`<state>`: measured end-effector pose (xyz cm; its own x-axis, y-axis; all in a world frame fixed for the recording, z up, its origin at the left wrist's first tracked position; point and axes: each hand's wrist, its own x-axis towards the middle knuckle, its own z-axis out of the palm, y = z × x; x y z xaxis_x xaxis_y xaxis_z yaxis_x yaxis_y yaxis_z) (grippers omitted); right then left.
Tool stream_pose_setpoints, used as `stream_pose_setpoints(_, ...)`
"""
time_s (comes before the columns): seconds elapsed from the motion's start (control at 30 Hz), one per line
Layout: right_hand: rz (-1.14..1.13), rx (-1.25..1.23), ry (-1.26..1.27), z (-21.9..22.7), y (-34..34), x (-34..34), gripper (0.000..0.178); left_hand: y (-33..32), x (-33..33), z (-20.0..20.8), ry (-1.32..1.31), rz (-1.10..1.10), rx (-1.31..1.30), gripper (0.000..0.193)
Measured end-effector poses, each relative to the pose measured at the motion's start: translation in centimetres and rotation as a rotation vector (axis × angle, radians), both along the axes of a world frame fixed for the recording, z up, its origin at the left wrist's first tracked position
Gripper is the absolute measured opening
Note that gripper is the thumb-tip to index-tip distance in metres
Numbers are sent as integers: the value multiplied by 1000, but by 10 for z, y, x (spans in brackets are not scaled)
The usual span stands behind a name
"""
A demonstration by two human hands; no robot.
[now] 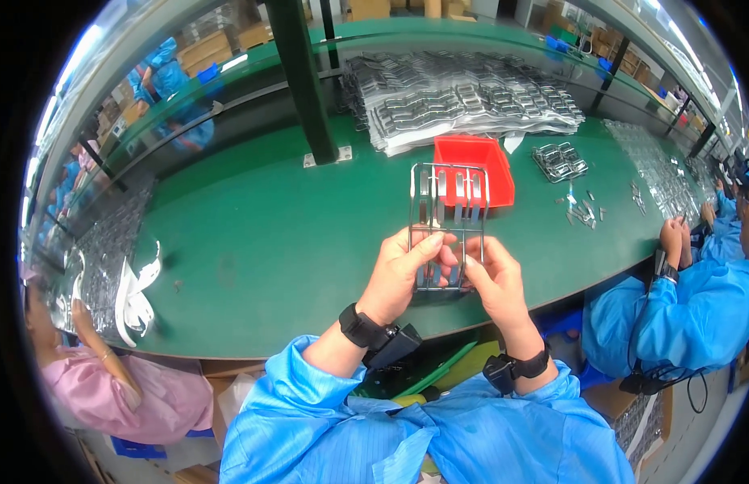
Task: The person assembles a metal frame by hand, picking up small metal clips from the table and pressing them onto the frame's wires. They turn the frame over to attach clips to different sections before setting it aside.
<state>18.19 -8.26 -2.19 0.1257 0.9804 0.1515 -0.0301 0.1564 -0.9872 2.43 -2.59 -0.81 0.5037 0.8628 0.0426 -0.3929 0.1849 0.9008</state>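
Observation:
A small metal wire rack (449,229) is held upright above the near side of the green table, with several flat metal strips along its bars. My left hand (397,270) grips its lower left side, thumb pressed over the wires. On the lower right side, my right hand (499,278) is closed on the same rack, thumb in front and some fingertips hidden behind. Just behind the rack stands a red bin (501,187), seen partly through the wires. Small loose metal pieces (582,214) lie to the right of it, near a short stack of wire racks (560,161).
A wide pile of wire racks (471,101) with white sheets covers the table's back. A green post (303,89) rises at left of it. White strips (133,302) lie far left by a person in pink (124,387). People in blue (681,315) work at right.

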Motion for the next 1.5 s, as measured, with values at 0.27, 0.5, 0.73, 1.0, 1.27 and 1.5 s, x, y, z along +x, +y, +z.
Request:
stream_pose_setpoints(0.27, 50, 163, -235, 12, -9, 16, 35, 6, -5, 4, -131, 15, -157, 28)
stream_pose_setpoints(0.5, 252, 87, 134, 9, -12, 11, 30, 13, -10, -8, -190, -15, -223, 27)
stream_pose_setpoints(0.73, 132, 198, -2, -5, -11, 1, 9, 8, -6, -1, -170, -36, -224, 26)
stream_pose_setpoints(1.0, 267, -305, 380, 5, -18, -4, 16, -6, -2, 10, -73, -187, 31, 25)
stream_pose_setpoints(1.27, -940, 220, -1138, -16, 25, 176, 5, 1, -3, 5, -79, 37, -122, 24)
stream_pose_setpoints(1.5, -939, 353, -1246, -29, 18, 195, 16, 2, -3, 1, -12, 65, -147, 32)
